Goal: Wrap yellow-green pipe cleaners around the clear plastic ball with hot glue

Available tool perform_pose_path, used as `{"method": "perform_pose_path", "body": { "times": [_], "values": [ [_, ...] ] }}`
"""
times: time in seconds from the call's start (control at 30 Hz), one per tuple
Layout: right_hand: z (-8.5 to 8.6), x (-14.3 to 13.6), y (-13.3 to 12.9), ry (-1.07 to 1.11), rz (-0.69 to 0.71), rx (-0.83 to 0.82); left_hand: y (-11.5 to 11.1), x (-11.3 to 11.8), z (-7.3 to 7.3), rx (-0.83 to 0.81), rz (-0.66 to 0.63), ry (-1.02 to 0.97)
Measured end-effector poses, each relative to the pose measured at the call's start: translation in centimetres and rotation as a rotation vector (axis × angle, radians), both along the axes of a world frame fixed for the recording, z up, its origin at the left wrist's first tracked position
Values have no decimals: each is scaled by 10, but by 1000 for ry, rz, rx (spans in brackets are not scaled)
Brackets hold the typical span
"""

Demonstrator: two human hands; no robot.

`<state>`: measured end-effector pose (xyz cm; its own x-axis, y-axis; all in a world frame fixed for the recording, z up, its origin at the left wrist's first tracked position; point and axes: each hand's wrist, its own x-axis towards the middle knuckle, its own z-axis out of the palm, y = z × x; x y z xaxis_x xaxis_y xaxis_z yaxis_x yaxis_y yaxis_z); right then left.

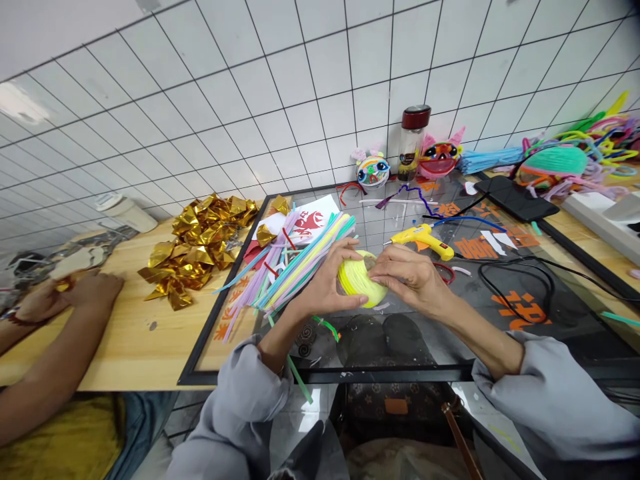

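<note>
My left hand and my right hand both grip a rounded yellow ball of wound pipe cleaner, held just above the glass-topped table. The left hand cups its left side, thumb underneath. From the right, my other hand presses its fingertips on the top. A bundle of pastel pipe cleaners lies just left of my left hand. A yellow glue gun rests behind my right hand, its black cord looping to the right.
A pile of gold foil pieces lies on the wooden table at left, where another person's hands work. Painted masks, a jar with a red lid, a black phone and a heap of colourful pipe cleaners stand at the back.
</note>
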<state>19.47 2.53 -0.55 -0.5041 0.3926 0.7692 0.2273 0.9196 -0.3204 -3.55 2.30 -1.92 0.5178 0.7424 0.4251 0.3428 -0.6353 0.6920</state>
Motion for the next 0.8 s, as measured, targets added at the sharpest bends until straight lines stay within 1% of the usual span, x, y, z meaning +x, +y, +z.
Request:
{"method": "perform_pose_path", "body": {
  "times": [0.23,0.47,0.67,0.8],
  "values": [
    [1,-1,-1,7,-11,9,-1,-3,5,143,-60,45],
    [3,-2,-1,19,8,14,-4,-1,5,133,-77,-10],
    [-1,-1,-1,14,-1,2,-3,-1,4,196,-95,-9],
    [-1,-1,-1,2,-11,0,-3,-1,6,224,-83,17]
  ]
}}
